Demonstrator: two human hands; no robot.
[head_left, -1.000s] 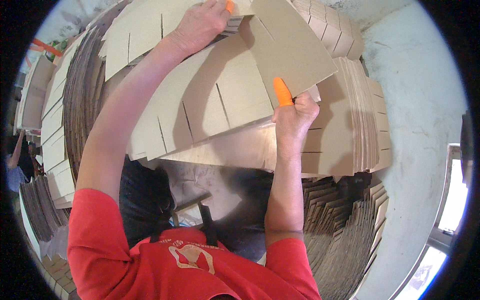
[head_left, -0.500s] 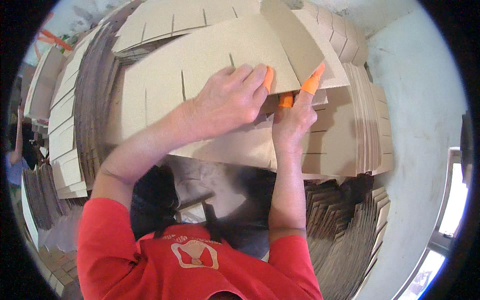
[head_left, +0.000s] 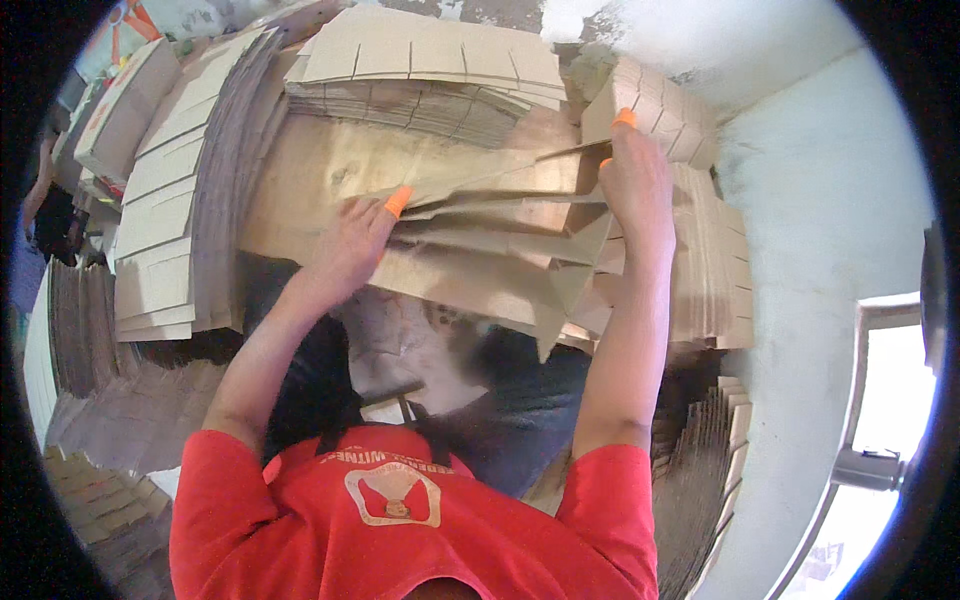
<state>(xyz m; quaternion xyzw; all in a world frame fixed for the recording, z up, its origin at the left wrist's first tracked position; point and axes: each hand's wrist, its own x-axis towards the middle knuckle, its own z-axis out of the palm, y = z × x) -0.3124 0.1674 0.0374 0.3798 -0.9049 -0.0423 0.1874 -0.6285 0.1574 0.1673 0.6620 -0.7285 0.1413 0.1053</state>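
Observation:
Between my hands, above a wooden tabletop (head_left: 318, 170), stretches a cardboard divider (head_left: 500, 243) of several thin strips seen nearly edge-on. The strips are joined or overlapping towards the right, and a pointed corner hangs down there. My left hand (head_left: 352, 245) pinches its left end, an orange finger cover on one fingertip. At the upper right end, my right hand (head_left: 642, 185) grips the strips between fingers with orange covers. Part of the right-hand grip is hidden behind the hand.
Slotted cardboard sheets (head_left: 430, 48) lie stacked at the back. More stacks stand at the left (head_left: 160, 230), back right (head_left: 660, 105) and lower right (head_left: 690, 480). A pale wall (head_left: 810, 190) and a window (head_left: 885, 390) bound the right side. Another person's arm (head_left: 38, 185) shows far left.
The broad slotted sheet that faced me is now turned nearly edge-on as several strips. My left hand has moved left and down, my right hand slightly up and right. The view has shifted.

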